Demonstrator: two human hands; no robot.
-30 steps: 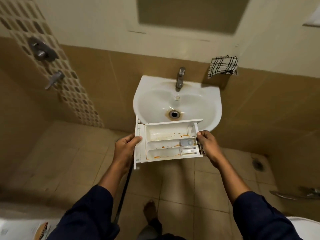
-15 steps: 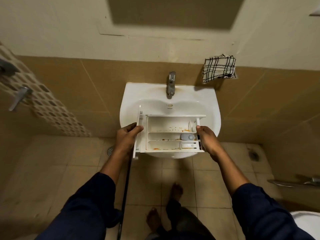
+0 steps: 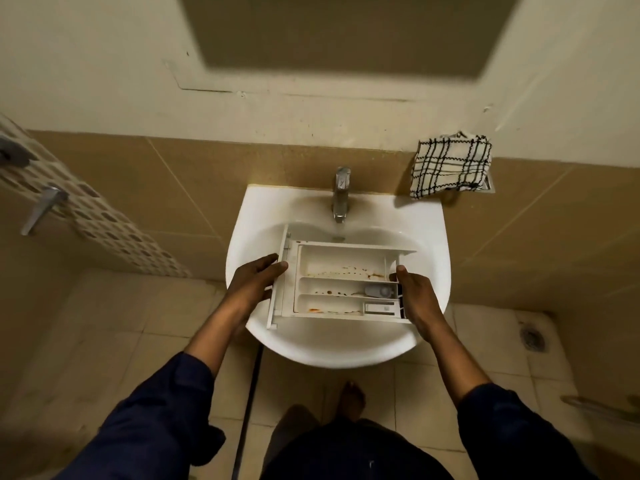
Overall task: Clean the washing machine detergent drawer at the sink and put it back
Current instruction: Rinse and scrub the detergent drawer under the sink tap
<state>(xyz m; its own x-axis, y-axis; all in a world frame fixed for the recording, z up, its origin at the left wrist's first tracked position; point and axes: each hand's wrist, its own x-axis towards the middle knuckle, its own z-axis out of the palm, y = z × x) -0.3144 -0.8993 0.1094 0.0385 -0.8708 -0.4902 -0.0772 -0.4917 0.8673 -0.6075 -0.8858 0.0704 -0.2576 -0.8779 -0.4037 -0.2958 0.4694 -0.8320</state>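
Observation:
The white detergent drawer [image 3: 337,261] has three compartments marked with orange-brown stains and a grey insert on its right side. It is held level over the bowl of the white sink [image 3: 433,237], just below the chrome tap [image 3: 341,194]. My left hand [image 3: 254,280] grips the drawer's front panel on the left. My right hand [image 3: 417,292] grips its right end. No water runs from the tap.
A black-and-white checked cloth [image 3: 450,164] hangs on the wall to the right of the sink. Shower fittings [image 3: 43,206] sit on the tiled strip at the left. A floor drain [image 3: 531,337] lies at the right, and a dark hose [image 3: 251,393] runs down under the sink.
I have stepped closer to the sink, and both hands have carried the drawer forward from the sink's front edge to over the bowl.

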